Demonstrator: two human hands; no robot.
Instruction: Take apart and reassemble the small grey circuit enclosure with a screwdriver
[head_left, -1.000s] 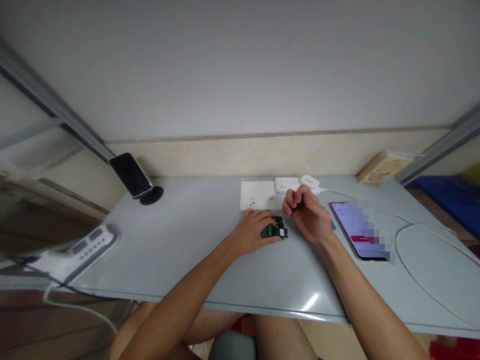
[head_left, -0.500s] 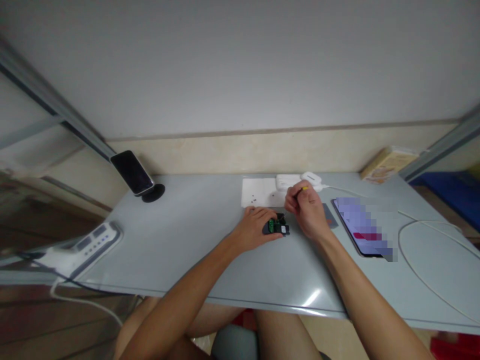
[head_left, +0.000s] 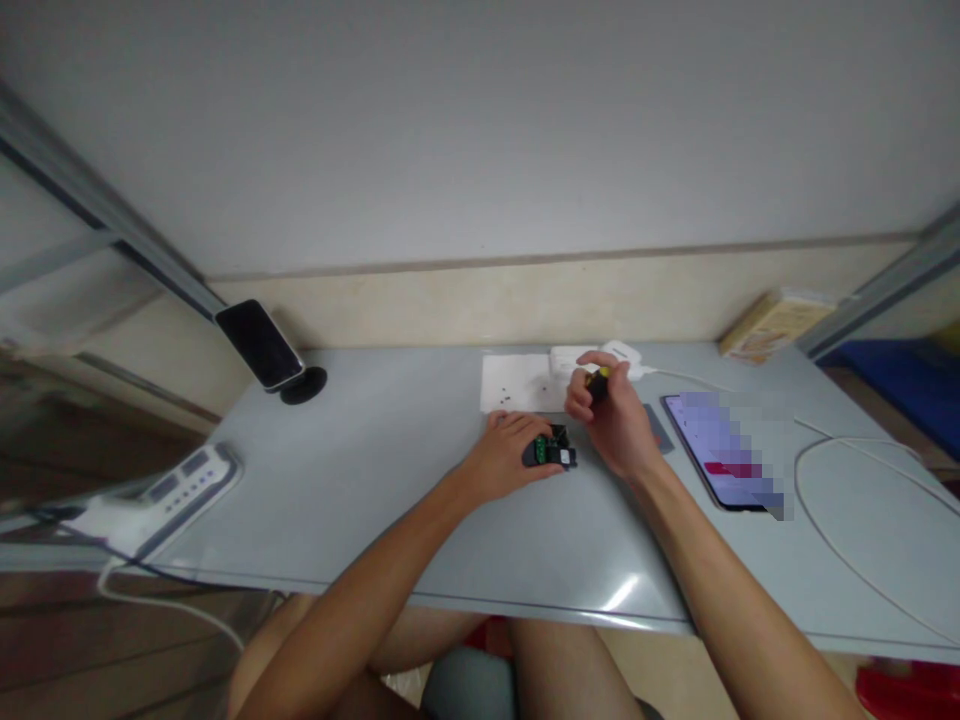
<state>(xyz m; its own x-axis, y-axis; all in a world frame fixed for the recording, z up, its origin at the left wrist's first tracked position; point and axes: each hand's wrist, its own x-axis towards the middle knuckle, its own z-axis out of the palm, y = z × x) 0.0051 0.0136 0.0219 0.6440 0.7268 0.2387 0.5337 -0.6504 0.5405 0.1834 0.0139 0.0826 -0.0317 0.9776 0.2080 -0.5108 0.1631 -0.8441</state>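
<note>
My left hand (head_left: 510,452) is closed around a small black electronic device (head_left: 559,456), pressing it to the table. Its casing is open and a green circuit board shows inside. Just to the right, my right hand (head_left: 611,410) grips a screwdriver (head_left: 598,384) by its black and yellow handle. The index finger is raised off the handle, and the tool's tip is hidden from view. Behind the hands lies a white sheet (head_left: 517,378) with several tiny dark pieces, which look like screws (head_left: 505,399).
A lit phone (head_left: 720,455) and a grey card (head_left: 658,430) lie right of my hands. White adapters (head_left: 622,353) with a long cable (head_left: 802,500) sit behind. A phone on a stand (head_left: 259,345), a power strip (head_left: 187,492) and a yellow box (head_left: 776,325) stand toward the sides.
My right hand's fingers have loosened and the index finger has lifted, so more of the screwdriver handle shows. My left hand and the device stay in place.
</note>
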